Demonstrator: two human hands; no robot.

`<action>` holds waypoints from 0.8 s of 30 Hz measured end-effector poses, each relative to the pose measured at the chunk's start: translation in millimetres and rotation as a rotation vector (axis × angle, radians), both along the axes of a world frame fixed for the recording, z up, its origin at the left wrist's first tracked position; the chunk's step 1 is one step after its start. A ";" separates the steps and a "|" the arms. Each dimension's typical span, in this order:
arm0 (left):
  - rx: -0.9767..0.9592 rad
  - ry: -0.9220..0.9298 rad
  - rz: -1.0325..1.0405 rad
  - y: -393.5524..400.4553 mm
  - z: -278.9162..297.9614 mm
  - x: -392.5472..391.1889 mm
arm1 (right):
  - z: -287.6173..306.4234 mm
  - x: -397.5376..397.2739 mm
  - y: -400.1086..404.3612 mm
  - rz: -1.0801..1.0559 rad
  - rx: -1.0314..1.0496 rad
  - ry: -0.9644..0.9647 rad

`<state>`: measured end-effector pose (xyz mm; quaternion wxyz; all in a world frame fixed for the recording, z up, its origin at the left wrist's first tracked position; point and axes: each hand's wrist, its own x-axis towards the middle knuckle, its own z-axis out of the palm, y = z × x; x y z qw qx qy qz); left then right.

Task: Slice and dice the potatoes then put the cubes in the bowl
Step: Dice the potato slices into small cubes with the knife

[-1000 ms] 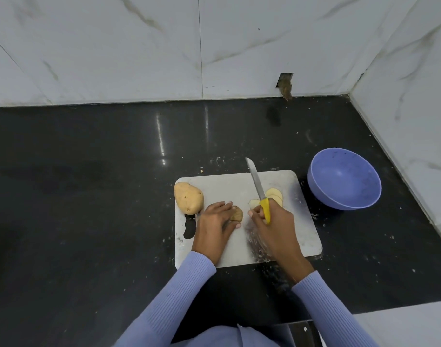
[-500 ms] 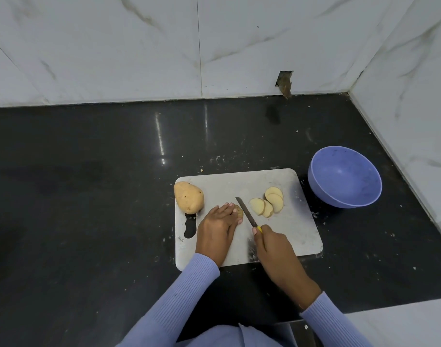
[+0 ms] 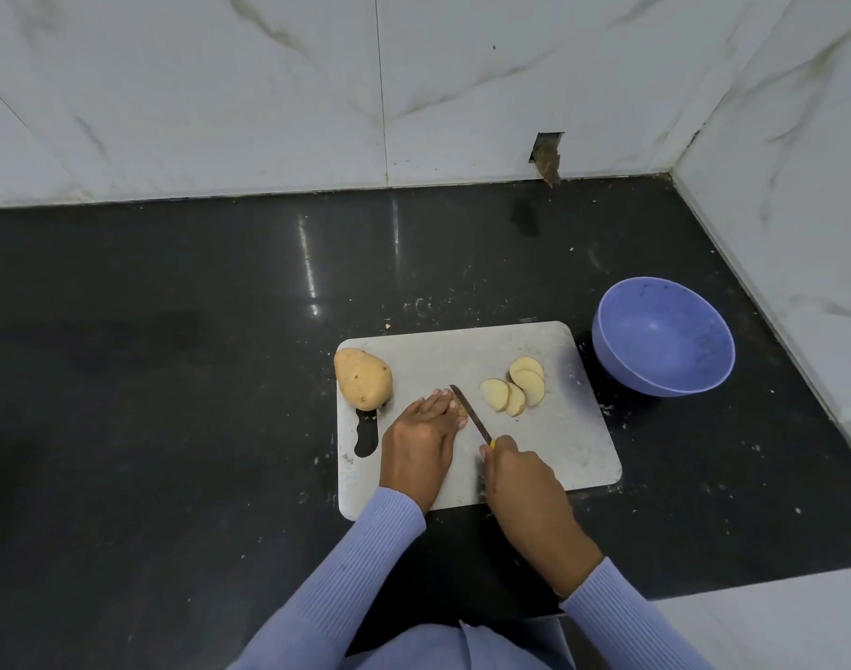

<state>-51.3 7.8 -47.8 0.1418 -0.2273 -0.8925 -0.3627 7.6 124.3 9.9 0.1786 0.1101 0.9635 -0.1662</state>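
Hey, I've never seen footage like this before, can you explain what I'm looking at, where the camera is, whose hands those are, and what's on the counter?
There is no machine here. A person wears a wide-angle camera on the head, looking down at their own two hands, so the arms in light blue sleeves come in from the bottom. On the black countertop lies a grey cutting board. The left hand holds down the small remaining end of a potato, mostly hidden under the fingers. The right hand grips a yellow-handled knife, its blade right beside that piece. Cut potato slices lie overlapping on the board, a whole potato sits at its left edge, and an empty purple bowl stands to the right.
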 end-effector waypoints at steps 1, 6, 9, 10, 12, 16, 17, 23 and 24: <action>0.005 0.005 0.001 0.1 -0.3 -0.1 | 1.6 4.1 1.2 0.009 0.006 -0.001; 0.032 -0.003 0.006 -1.0 0.3 0.5 | 6.6 34.4 11.4 0.011 0.009 -0.025; 0.034 -0.024 0.001 -2.3 3.3 1.0 | 7.0 37.0 12.5 0.003 -0.023 -0.043; 0.033 -0.030 0.004 -2.9 3.9 0.9 | 7.0 35.2 11.7 -0.005 -0.043 -0.035; 0.041 -0.061 0.015 -3.6 5.1 1.2 | 8.0 30.9 11.9 -0.033 -0.081 -0.012; 0.070 -0.128 0.044 -4.9 8.8 5.0 | 12.4 25.2 14.1 -0.066 -0.148 0.053; 0.066 -0.129 0.052 -5.3 9.4 5.9 | 13.8 23.8 13.4 -0.061 -0.158 0.065; 0.054 -0.124 0.070 -5.2 11.4 6.1 | 11.5 9.9 4.4 -0.027 -0.166 0.066; 0.047 -0.117 0.072 -5.0 11.4 5.4 | 10.5 7.8 3.0 -0.021 -0.154 0.061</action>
